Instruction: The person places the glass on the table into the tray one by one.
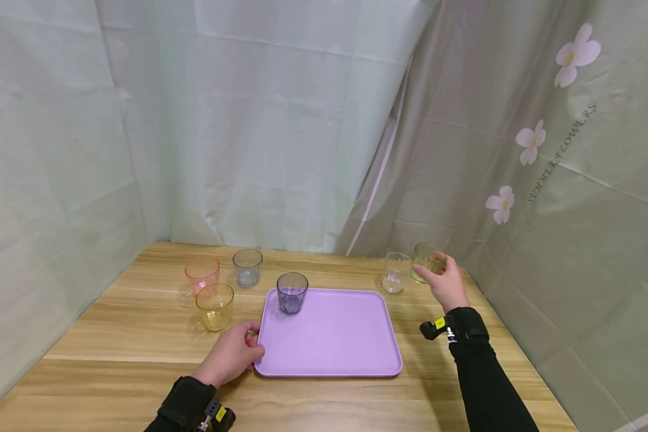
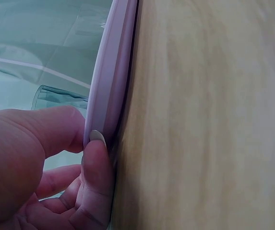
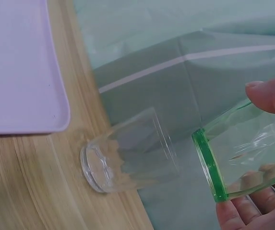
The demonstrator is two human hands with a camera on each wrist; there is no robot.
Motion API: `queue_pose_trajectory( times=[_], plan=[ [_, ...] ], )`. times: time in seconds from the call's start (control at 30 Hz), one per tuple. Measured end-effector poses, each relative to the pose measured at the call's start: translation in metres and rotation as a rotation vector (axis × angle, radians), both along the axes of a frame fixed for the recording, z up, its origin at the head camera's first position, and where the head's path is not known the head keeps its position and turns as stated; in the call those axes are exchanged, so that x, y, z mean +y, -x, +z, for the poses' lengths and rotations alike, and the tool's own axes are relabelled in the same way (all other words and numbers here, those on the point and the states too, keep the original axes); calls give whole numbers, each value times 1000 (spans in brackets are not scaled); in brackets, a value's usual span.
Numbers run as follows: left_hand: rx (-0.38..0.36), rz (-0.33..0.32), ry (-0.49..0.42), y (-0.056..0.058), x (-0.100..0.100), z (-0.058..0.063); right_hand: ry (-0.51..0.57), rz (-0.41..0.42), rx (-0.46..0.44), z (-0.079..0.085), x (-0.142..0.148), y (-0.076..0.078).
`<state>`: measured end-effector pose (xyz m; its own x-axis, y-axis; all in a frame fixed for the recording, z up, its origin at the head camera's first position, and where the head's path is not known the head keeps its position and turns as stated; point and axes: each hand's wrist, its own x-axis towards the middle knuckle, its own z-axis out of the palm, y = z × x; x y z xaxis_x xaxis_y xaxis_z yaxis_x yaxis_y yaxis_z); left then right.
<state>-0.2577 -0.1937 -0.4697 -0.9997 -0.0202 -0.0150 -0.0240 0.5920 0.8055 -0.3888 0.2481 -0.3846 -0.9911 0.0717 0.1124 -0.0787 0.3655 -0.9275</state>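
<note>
At the near left, the left hand (image 1: 231, 354) pinches the left rim of the purple tray (image 1: 335, 342), thumb and fingers drawn close together with only the thin edge between them. The tray lies flat on the tabletop (image 1: 113, 348), its long axis running left to right, with its right short side facing the right hand's part of the scene.

Just left of the tray and past the left hand stands the yellow glass (image 1: 215, 309), the glass nearest to that hand. The dark purple glass (image 1: 291, 294) stands upright on the tray, in its far left corner. Farther left are the pink glass (image 1: 202, 277) and the blue-grey glass (image 1: 247, 268), both off the tray.

At the far right, the right hand (image 1: 446, 285) has its thumb and fingers curled round the green glass (image 3: 246, 146), parted by the width of the glass. The glass is roughly upright, and its base looks lifted in the right wrist view. From there the tray lies to the left and nearer the person. The clear glass (image 1: 395, 273) stands just left of the green one, between it and the tray's far right corner; the right hand is much the closer to both. Behind everything hangs the curtain (image 1: 291, 132).
</note>
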Motion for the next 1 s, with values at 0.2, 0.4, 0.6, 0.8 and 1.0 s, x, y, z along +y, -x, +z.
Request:
queue_pose_trajectory(
  times=[0.2,0.4,0.6,0.8,1.0],
  plan=[
    [6,-2,2,1,0,0,3,21,5,3,-7,-1],
    [10,0,4,1,0,-1,12,38,12,6,-13,1],
    [-7,3,-5,1,-1,1,16,52,19,7,-19,3],
    [-7,-1,-1,1,0,2,15,58,13,8,-25,2],
    [7,-3,0,0,0,2,9,66,9,10,-31,-2]
  ],
)
